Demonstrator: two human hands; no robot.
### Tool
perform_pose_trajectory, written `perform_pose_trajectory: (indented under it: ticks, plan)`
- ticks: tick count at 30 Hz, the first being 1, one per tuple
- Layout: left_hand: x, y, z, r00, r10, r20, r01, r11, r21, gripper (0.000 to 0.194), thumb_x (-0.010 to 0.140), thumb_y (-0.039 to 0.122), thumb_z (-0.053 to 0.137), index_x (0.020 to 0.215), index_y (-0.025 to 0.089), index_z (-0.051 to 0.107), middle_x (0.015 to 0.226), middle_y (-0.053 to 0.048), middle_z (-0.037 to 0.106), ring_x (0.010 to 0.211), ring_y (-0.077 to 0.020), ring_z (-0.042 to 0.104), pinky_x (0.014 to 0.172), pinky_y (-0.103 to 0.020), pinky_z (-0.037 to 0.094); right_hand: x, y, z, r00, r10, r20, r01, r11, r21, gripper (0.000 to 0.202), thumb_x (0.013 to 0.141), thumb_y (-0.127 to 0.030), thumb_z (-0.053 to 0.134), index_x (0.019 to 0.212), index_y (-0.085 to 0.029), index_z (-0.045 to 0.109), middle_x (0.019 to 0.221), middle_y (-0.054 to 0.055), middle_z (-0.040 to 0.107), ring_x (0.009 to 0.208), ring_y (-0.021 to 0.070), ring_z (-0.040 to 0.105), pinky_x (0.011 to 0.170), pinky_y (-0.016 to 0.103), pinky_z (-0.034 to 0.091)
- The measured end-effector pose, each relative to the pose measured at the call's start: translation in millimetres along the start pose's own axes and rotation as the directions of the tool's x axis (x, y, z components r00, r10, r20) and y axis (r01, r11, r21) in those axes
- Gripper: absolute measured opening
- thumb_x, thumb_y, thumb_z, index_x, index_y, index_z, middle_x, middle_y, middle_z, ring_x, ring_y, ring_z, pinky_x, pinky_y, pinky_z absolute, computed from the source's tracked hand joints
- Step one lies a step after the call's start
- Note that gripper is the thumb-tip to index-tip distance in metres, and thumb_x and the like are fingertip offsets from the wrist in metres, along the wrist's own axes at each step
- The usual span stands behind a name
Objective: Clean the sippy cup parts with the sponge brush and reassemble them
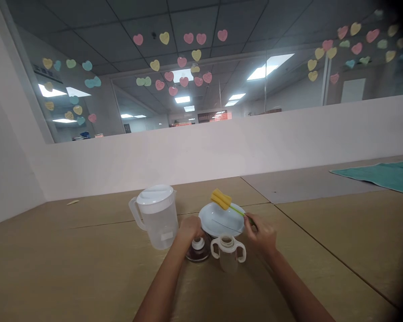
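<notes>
In my right hand (pixel 261 233) is the green handle of a bottle brush (pixel 222 199), fingers closed around it. Its yellow sponge head is over the far side of a white bowl (pixel 206 219). My left hand (pixel 190 228) reaches down to a dark round dish (pixel 199 256), its fingers curled and partly hidden, so what they grip does not show. A small white ring-like piece (pixel 198 243) lies in that dish. Between my forearms, in front of the bowl, a clear baby bottle (pixel 228 260) with two white side handles stands upright with its mouth uncovered.
A clear plastic pitcher (pixel 160 223) with a white lid stands left of my left hand. Behind the table (pixel 87 264) rises a white wall with a window above it. A teal cloth (pixel 386 174) lies at the far right; a small flat tan piece (pixel 73 202) lies far left.
</notes>
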State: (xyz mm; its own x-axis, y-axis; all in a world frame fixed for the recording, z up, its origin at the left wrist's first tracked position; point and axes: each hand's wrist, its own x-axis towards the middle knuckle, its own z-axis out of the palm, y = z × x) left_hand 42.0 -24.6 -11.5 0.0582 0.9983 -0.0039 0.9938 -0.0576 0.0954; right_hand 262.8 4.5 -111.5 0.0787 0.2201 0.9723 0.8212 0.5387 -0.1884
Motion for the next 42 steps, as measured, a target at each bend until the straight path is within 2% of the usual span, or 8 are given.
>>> perform_pose_trajectory:
  ticks: [7, 11, 17, 22, 26, 32, 38, 42]
  plan:
    - [-33.7, 33.2, -24.1, 0.982, 0.176, -0.074, -0.176, 0.984, 0.008, 0.041, 0.086, 0.041, 0.034, 0.092, 0.015, 0.065, 0.094, -0.016, 0.067, 0.087, -0.0247, 0.062, 0.072, -0.031, 0.043, 2.1, -0.5, -0.2, 1.000, 0.016, -0.011, -0.016, 1.000, -0.010, 0.014, 0.081, -0.023, 0.052, 0.082, -0.018, 0.066, 0.068, -0.001, 0.068, 0.052, 0.0061, 0.057, 0.052, 0.017, 0.037]
    - [-47.5, 50.3, -20.0, 0.919, 0.378, 0.112, -0.366, 0.923, -0.119, 0.054, 0.063, 0.068, 0.053, 0.087, 0.020, 0.063, 0.083, -0.007, 0.067, 0.070, -0.0222, 0.061, 0.058, -0.027, 0.040, 2.2, 0.9, -1.5, 1.000, 0.022, 0.000, -0.022, 1.000, -0.012, 0.017, 0.082, -0.024, 0.051, 0.082, -0.017, 0.066, 0.069, 0.002, 0.069, 0.052, 0.0077, 0.058, 0.053, 0.018, 0.039]
    - [-44.3, 60.7, -0.1, 0.908, 0.417, 0.045, -0.418, 0.908, 0.018, 0.046, 0.051, 0.048, 0.072, 0.085, 0.019, 0.062, 0.083, -0.007, 0.064, 0.076, -0.0239, 0.059, 0.058, -0.026, 0.037, 2.5, -0.3, 0.1, 0.993, 0.116, 0.010, -0.116, 0.992, -0.041, 0.026, 0.085, -0.030, 0.045, 0.083, -0.016, 0.067, 0.070, 0.005, 0.069, 0.053, 0.0109, 0.060, 0.052, 0.020, 0.040]
    - [-44.9, 57.7, -16.7, 0.894, 0.448, -0.024, -0.444, 0.875, -0.195, 0.048, 0.050, 0.057, 0.070, 0.080, 0.020, 0.062, 0.079, -0.001, 0.063, 0.073, -0.0193, 0.057, 0.057, -0.024, 0.036, 9.1, -2.8, -2.4, 0.941, 0.336, 0.047, -0.335, 0.941, -0.041, 0.035, 0.087, -0.035, 0.039, 0.088, -0.014, 0.067, 0.077, 0.009, 0.070, 0.059, 0.0148, 0.061, 0.054, 0.023, 0.038]
    - [-39.3, 48.1, -34.5, 0.862, 0.448, -0.237, -0.498, 0.662, -0.559, 0.048, 0.054, 0.043, 0.075, 0.093, 0.020, 0.062, 0.094, 0.000, 0.063, 0.087, -0.0178, 0.057, 0.071, -0.023, 0.041, 19.0, -10.1, -12.6, 0.837, 0.541, 0.085, -0.547, 0.823, 0.151, 0.044, 0.088, -0.043, 0.035, 0.083, -0.013, 0.067, 0.069, 0.007, 0.066, 0.060, 0.0158, 0.058, 0.055, 0.023, 0.038]
    - [-13.5, 33.3, -27.8, 0.938, 0.202, -0.281, -0.326, 0.245, -0.913, 0.063, 0.052, 0.029, 0.080, 0.109, 0.017, 0.057, 0.104, -0.008, 0.063, 0.096, -0.0197, 0.058, 0.075, -0.026, 0.047, 23.7, -19.0, -19.1, 0.760, 0.640, 0.114, -0.622, 0.666, 0.412, 0.049, 0.083, -0.052, 0.043, 0.066, -0.011, 0.064, 0.051, 0.001, 0.053, 0.051, 0.0123, 0.048, 0.051, 0.022, 0.037]
    - [-2.0, 28.6, -16.9, 0.923, 0.147, -0.355, -0.384, 0.290, -0.877, 0.053, 0.053, 0.030, 0.079, 0.101, 0.016, 0.062, 0.101, -0.006, 0.065, 0.092, -0.0193, 0.059, 0.075, -0.026, 0.048, 26.5, -20.1, -21.0, 0.730, 0.675, 0.108, -0.667, 0.671, 0.323, 0.044, 0.079, -0.050, 0.050, 0.064, -0.011, 0.066, 0.052, 0.000, 0.054, 0.052, 0.0122, 0.049, 0.050, 0.021, 0.035]
    - [8.6, 22.0, -10.0, 0.891, 0.108, -0.441, -0.441, 0.435, -0.785, 0.052, 0.052, 0.031, 0.079, 0.099, 0.016, 0.062, 0.098, -0.006, 0.066, 0.090, -0.0194, 0.060, 0.076, -0.028, 0.047, 26.7, -19.4, -21.0, 0.831, 0.555, 0.013, -0.534, 0.792, 0.297, 0.039, 0.082, -0.045, 0.050, 0.067, -0.013, 0.067, 0.060, 0.002, 0.062, 0.055, 0.0121, 0.053, 0.053, 0.021, 0.037]
